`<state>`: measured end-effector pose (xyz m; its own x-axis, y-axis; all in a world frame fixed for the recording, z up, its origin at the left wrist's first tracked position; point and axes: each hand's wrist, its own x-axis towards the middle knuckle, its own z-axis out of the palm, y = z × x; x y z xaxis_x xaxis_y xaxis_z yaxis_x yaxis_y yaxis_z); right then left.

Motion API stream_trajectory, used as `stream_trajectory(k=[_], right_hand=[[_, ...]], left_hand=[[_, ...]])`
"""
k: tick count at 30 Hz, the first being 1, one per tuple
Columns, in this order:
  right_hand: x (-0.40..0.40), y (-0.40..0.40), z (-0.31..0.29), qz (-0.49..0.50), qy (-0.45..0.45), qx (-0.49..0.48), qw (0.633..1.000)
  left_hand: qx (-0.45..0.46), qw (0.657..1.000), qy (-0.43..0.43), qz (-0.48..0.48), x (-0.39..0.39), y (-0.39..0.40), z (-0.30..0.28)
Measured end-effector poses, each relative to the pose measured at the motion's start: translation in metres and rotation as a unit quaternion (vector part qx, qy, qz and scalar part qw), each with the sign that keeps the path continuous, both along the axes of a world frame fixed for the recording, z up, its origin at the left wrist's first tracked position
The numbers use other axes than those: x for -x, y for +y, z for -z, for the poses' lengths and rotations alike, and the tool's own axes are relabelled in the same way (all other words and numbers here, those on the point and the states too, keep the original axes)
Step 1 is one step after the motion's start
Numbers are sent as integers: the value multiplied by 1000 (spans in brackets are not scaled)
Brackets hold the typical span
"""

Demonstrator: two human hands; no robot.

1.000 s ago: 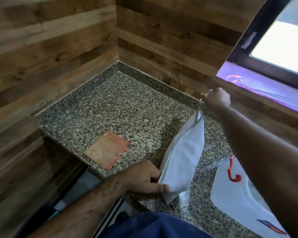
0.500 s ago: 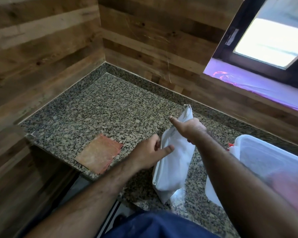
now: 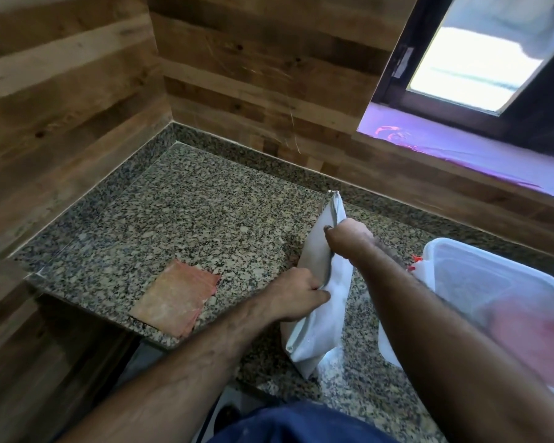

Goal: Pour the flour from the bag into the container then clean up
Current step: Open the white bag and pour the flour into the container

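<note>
Gripping the white flour bag [image 3: 320,302] at its opening: left hand [image 3: 296,294] now pinching the near edge, right hand [image 3: 349,233] clamped further along.

One head-worn wide-angle view looks forward and steeply down from the person's own height into a corner of the table [image 3: 179,225]. Both forearms reach in from the bottom edge, so the hands sit close, near the middle. Wooden walls [image 3: 77,91] bend at the left and top, a window [image 3: 480,55] fills the upper right, and the person's blue clothing [image 3: 301,423] shows at the bottom.
</note>
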<state>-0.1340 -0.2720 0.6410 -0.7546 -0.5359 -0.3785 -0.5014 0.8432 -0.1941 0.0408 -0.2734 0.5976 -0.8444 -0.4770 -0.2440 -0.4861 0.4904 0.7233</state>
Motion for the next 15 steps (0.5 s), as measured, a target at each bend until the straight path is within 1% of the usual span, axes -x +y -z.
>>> stream_trajectory(k=[2,5,7,9,10,12,13,15], right_hand=[[-2,0,0,-11,36,0,999],[-8,2,-5,-19,54,13,998],[-12,7,-11,-31,72,29,996],[-18,15,-20,-54,108,56,991],[-22,21,-26,-70,127,71,987],[-31,30,-45,-108,163,108,975],[-35,33,-58,-126,184,130,966],[-39,36,-87,-160,233,176,943]], left_hand=[[4,1000,14,7,0,0,0],[11,999,22,30,-2,-1,1],[-21,999,33,36,-5,-1,4],[-65,996,63,16,-12,-4,7],[-69,994,81,-1,-16,-7,6],[-63,989,120,-64,-23,-15,2],[-69,981,142,-111,-26,-20,0],[-101,951,190,-221,-27,-33,-7]])
